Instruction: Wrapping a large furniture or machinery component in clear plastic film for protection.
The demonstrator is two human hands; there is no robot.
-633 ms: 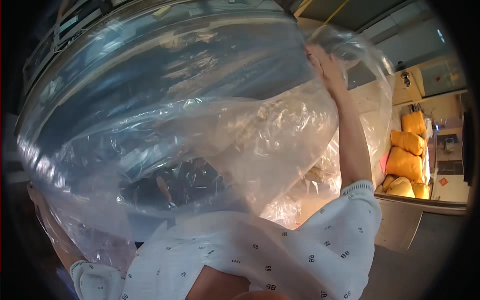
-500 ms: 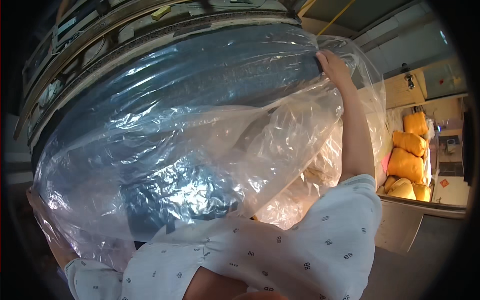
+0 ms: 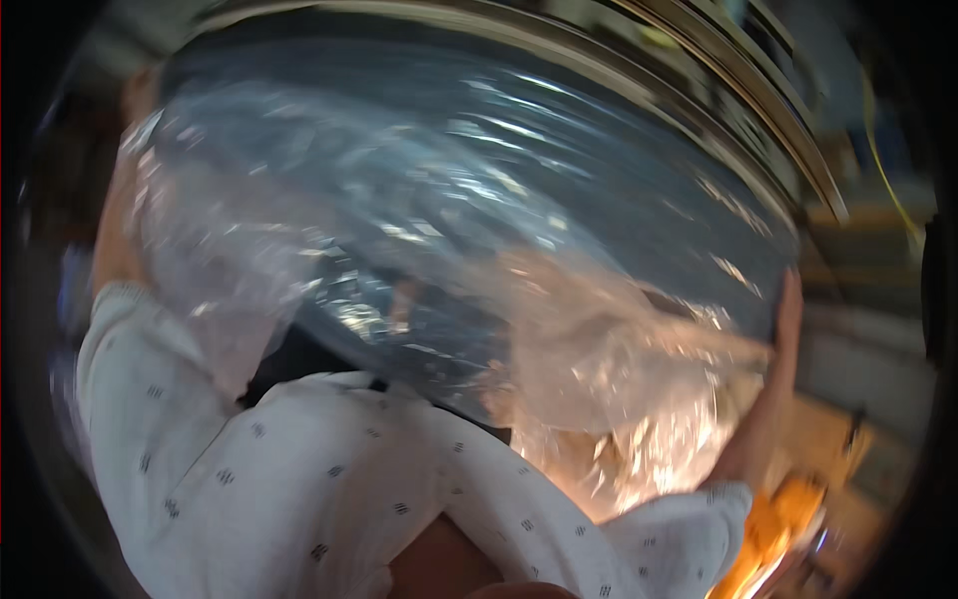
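A broad, dark-blue surface (image 3: 299, 48) carries a crinkled sheet of clear plastic (image 3: 589, 369). With arms spread wide, the person's left hand (image 3: 140, 98) is at the surface's left edge, the right hand (image 3: 789, 304) at its right; blur hides whether either grips.

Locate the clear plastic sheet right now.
In the head view, the clear plastic sheet spans the middle of the picture, between the left hand at its left edge and the right hand at its right, just beyond the white patterned shirt.
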